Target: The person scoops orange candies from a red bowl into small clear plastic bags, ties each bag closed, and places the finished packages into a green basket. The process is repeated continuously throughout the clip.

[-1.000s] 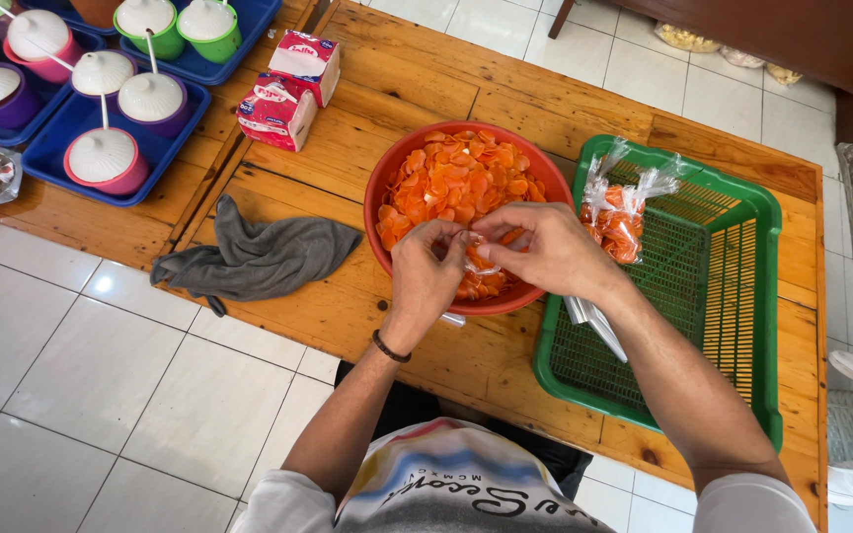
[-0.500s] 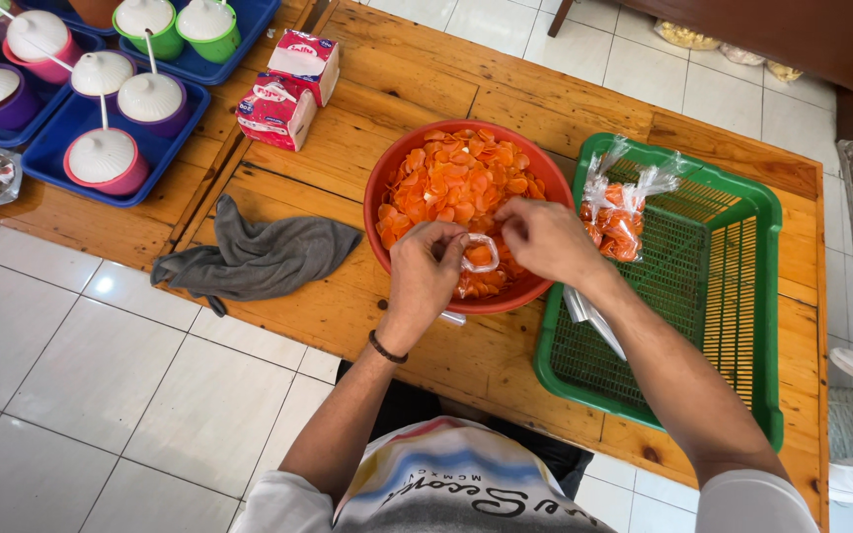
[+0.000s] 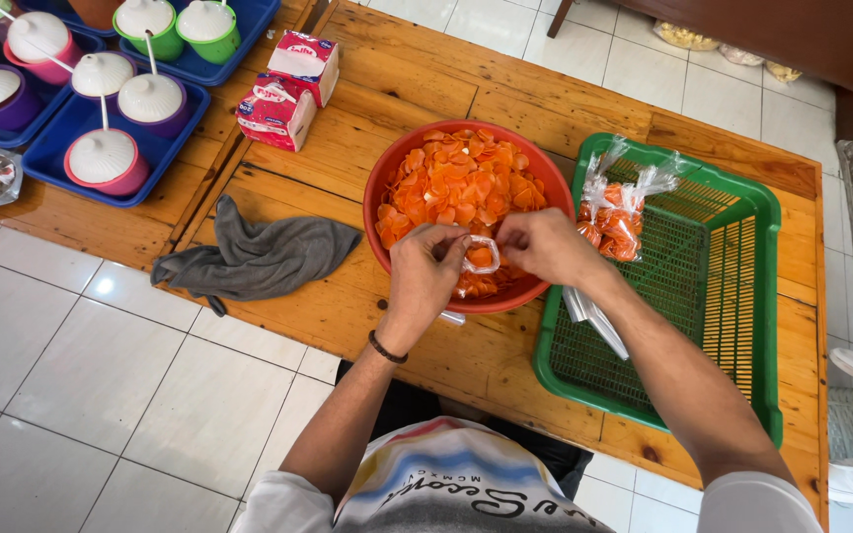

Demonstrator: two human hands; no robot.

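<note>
A red bowl (image 3: 385, 183) full of orange chips (image 3: 461, 183) sits on the wooden table (image 3: 565, 109). Over its near rim, my left hand (image 3: 425, 271) and my right hand (image 3: 543, 247) hold a small clear plastic bag (image 3: 481, 257) of chips between them, pinching its top from either side. To the right, a green plastic basket (image 3: 737, 286) holds two filled, tied bags of chips (image 3: 619, 212) at its far left corner. A few flat empty bags (image 3: 594, 318) lie in the basket under my right forearm.
A grey cloth (image 3: 259, 255) lies left of the bowl. Two small red-and-white cartons (image 3: 288, 87) stand behind it. Blue trays (image 3: 61, 148) at the far left hold several lidded coloured pots with spoons. The table's near edge runs just below my hands.
My hands have drawn apart a little over the bowl's near rim, and the small clear bag of chips now shows between them.
</note>
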